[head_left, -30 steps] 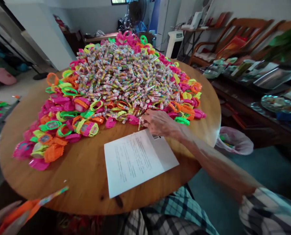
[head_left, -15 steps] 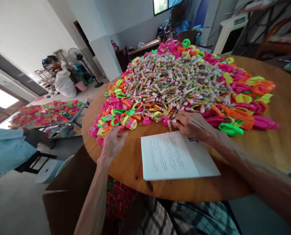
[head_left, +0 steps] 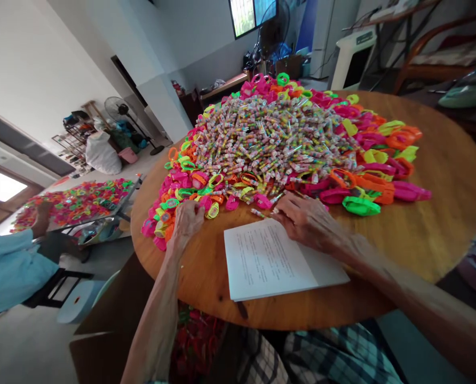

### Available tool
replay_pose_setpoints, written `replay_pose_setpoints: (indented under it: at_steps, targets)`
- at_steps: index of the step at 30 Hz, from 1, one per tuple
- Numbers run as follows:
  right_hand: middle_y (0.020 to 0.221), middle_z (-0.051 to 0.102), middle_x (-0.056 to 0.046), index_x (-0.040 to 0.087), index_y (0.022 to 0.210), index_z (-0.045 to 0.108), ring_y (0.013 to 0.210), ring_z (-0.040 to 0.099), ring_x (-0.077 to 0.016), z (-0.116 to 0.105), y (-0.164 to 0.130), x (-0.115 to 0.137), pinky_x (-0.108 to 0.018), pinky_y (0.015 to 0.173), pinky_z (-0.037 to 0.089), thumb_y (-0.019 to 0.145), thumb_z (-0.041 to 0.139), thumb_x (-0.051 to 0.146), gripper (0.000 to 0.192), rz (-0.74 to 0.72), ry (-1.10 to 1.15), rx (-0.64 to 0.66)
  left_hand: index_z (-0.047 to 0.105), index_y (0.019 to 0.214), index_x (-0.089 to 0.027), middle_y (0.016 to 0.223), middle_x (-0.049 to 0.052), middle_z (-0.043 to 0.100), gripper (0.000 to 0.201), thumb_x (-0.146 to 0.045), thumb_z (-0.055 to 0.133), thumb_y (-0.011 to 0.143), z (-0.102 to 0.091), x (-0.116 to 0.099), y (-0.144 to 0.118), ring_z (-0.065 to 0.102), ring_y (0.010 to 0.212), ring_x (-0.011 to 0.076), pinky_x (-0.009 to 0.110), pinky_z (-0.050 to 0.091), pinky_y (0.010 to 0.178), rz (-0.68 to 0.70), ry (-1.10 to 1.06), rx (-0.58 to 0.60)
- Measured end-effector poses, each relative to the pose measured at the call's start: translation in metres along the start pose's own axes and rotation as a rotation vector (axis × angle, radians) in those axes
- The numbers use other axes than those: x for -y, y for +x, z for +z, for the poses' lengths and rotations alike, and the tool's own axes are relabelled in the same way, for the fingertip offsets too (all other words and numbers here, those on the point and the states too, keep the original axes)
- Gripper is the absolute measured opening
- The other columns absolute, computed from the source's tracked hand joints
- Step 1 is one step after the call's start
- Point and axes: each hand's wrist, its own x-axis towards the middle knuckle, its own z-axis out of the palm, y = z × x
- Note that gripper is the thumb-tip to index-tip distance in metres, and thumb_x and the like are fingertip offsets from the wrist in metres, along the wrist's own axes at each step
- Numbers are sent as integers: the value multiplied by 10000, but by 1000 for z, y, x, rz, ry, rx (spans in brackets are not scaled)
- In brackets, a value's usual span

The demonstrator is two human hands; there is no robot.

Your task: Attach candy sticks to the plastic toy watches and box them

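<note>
Small wrapped candy rolls (head_left: 258, 138) lie in a big heap on the round wooden table (head_left: 442, 176), ringed by bright plastic toy watches (head_left: 362, 205). My left hand (head_left: 188, 221) is closed at the near left edge of the watches; what its curled fingers hold, if anything, is hidden. My right hand (head_left: 306, 221) rests over the top of a folded printed paper stack (head_left: 258, 261). Its fingers are pinched, with the end of a wrapped candy roll showing at the tips. One loose candy roll (head_left: 258, 214) lies just left of them.
A cardboard box (head_left: 105, 341) stands low at the left, and more toy watches (head_left: 198, 336) show below the table edge. Further left, a person in a light blue top (head_left: 14, 272) sits by another table piled with toy watches (head_left: 78, 200).
My left hand has moved slightly right and its fingers have curled closed. The right hand has come a little nearer over the paper. A loose candy roll now shows beside it.
</note>
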Motion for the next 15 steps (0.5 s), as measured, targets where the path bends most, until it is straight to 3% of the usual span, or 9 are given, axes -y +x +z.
replay_pose_setpoints:
  at_steps: [2, 6, 10, 15]
  targets:
    - [876, 680, -98, 141, 936, 681, 718, 563, -185, 1, -3, 1, -316, 612, 277, 1076, 448, 319, 325, -3, 55, -33, 628, 653, -178, 557, -26, 545, 183, -314, 702, 751, 0, -3, 2, 504, 513, 118, 246, 396, 522, -72, -125, -25]
    - [877, 709, -83, 159, 919, 690, 713, 581, -172, 0, -5, 3, -307, 636, 326, 1066, 488, 297, 285, -16, 172, -88, 698, 806, -146, 616, 25, 653, 388, -518, 762, 711, 1, -10, 0, 595, 497, 147, 268, 487, 501, -197, -406, -13]
    - [887, 723, -88, 145, 935, 719, 704, 603, -177, 0, -7, 6, -304, 629, 347, 1045, 535, 272, 249, -23, 180, -84, 712, 761, -136, 654, 32, 668, 394, -476, 841, 609, 5, -17, -6, 621, 562, 140, 254, 501, 518, -276, -595, -27]
    - [929, 728, -103, 137, 1044, 744, 735, 634, -193, 6, -10, 8, -308, 620, 377, 1053, 519, 269, 262, -45, 183, -65, 689, 680, -138, 618, 10, 625, 285, -371, 839, 613, 5, -24, -14, 611, 560, 132, 242, 455, 485, -351, -712, -30]
